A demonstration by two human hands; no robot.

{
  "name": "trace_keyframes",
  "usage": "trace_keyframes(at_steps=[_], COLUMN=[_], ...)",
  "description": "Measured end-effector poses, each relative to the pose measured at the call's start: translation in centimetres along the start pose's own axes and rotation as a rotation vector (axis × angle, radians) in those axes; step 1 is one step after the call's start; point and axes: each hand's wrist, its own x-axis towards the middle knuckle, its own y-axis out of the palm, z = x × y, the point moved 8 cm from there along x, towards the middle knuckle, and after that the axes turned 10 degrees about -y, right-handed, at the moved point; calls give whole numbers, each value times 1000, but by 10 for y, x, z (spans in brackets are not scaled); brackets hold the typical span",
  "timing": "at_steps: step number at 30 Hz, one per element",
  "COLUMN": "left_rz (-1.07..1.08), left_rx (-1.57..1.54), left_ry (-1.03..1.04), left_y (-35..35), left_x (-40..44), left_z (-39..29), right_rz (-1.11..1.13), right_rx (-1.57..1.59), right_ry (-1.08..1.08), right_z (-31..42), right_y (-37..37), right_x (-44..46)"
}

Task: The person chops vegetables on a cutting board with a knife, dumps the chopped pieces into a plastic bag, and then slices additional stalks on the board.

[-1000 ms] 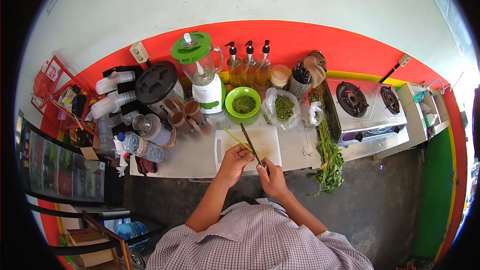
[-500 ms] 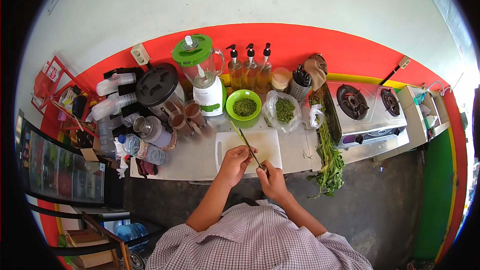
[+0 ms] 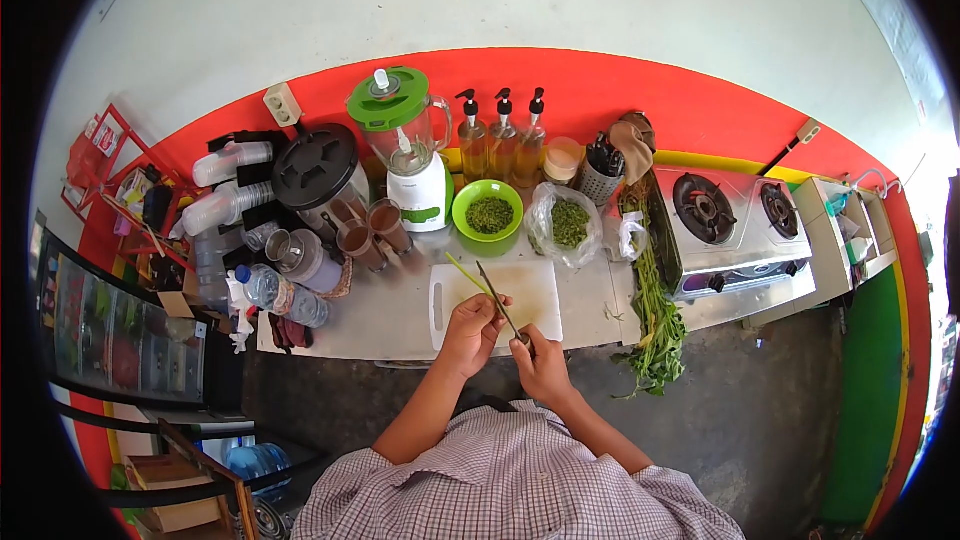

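Observation:
My left hand pinches a thin green stem above the white cutting board. My right hand is closed on a dark knife, whose blade points up and to the left, crossing close to the stem near my left fingertips. Behind the board stands a green bowl holding chopped greens. Right of the bowl sits a clear plastic bag with more chopped greens. A bundle of leafy stems lies farther right, its leaves over the counter's front edge.
A blender, pump bottles and a utensil holder stand along the wall. The gas stove is at the right. Brown cups, a large lidded container and a water bottle stand at the left.
The stem and knife have shifted slightly in angle, and the blade tip has moved a little left and down. Both hands keep their hold.

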Motion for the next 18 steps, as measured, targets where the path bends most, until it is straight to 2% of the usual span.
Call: trace_keyframes(at_steps=[8, 12, 15, 18], left_rz=[-7, 4, 44, -8], left_rx=[244, 250, 111, 118], left_ry=[63, 77, 91, 98], left_y=[7, 7, 9, 7], left_x=[-8, -8, -8, -7], left_z=[-4, -7, -9, -11], right_rz=[-2, 23, 33, 45], right_rx=[-3, 13, 26, 19], right_ry=[-6, 27, 39, 53], right_z=[5, 5, 7, 4], right_y=[1, 1, 1, 1], right_x=[0, 2, 2, 1])
